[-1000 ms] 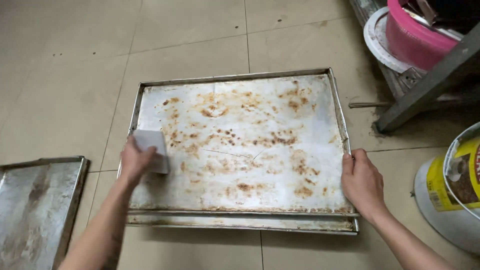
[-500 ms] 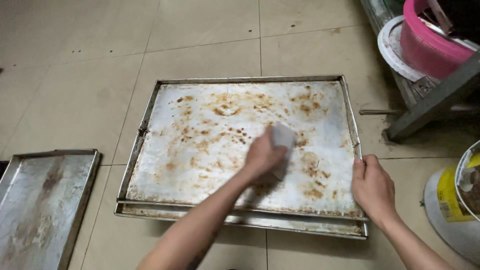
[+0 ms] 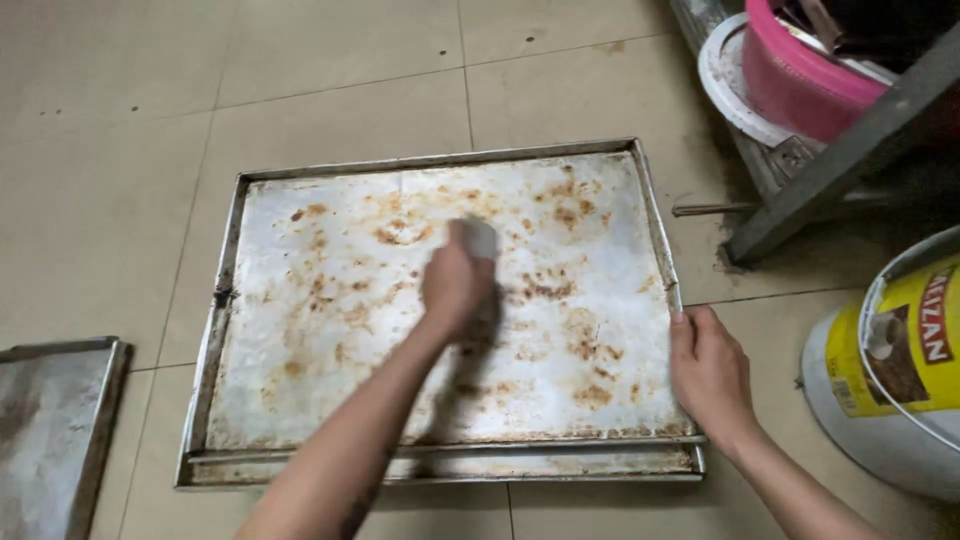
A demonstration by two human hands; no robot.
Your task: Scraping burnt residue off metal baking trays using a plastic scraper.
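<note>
A view from above, looking down at a tiled floor (image 3: 330, 90) where a large rectangular metal baking tray (image 3: 300, 400) lies flat, its pale surface speckled with brown burnt-on stains. The person's left hand (image 3: 455, 285) reaches across the tray with its grip clenched around a small pale scrubbing pad (image 3: 478, 238), which is pressed against the tray a little above the middle; the hand and pad are blurred with motion. A second ago the pad was at the tray's left edge, and half a second ago it was further right and lower, so the hand has been sweeping back and forth across the metal and now sits near the centre. That suggests the scrubbing is in full swing, and the stains look much as they did, so there seems to be a good deal left to clean. The right hand (image 3: 712, 370) rests at the tray's right rim, fingers curled over the edge, apparently steadying it; it has stayed on that edge throughout. A second, darker tray (image 3: 50, 440) lies on the floor at the lower left, well apart from the first and partly out of view. At the upper right stand a pink basin (image 3: 800, 75) set in a white one and a slanting grey metal leg (image 3: 840, 160) of some frame. At the right edge is a white bucket with a yellow label (image 3: 890, 370).
</note>
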